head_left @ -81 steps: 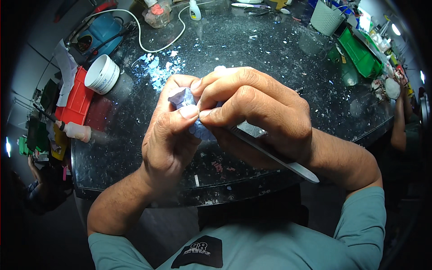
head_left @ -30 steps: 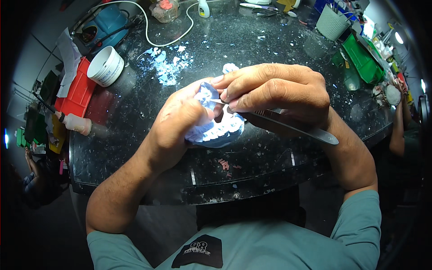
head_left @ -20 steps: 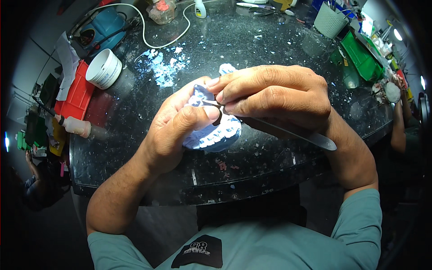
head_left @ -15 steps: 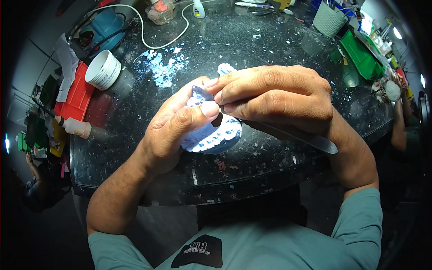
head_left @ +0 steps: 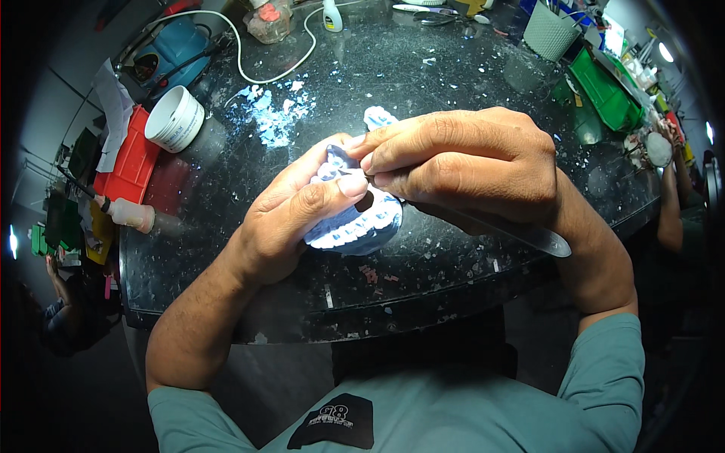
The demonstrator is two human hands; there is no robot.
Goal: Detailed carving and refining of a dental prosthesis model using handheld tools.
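A pale blue-white dental cast [head_left: 361, 228], horseshoe-shaped with a row of teeth, is gripped in my left hand [head_left: 291, 208] just above the table's near part. My left thumb lies across the cast. My right hand [head_left: 476, 162] is closed on a slim metal spatula [head_left: 540, 238], whose broad end sticks out below the palm toward the right. Its working end is hidden by my fingers, close to my left thumb and the cast. Just beyond my right fingertips sits a small white piece with tooth-like bumps [head_left: 377, 117].
White-blue crumbs [head_left: 276, 113] litter the dark table [head_left: 423, 87]. On the left are a white tub [head_left: 174, 118], a red bin [head_left: 128, 158] and a blue machine [head_left: 170, 53] with a white cable [head_left: 240, 45]. A green bin [head_left: 608, 90] and a cup of tools [head_left: 551, 32] stand right.
The cast is tilted slightly differently in my left hand, showing more of its teeth. The spatula's broad end has shifted a little to the right. Both grips stay the same.
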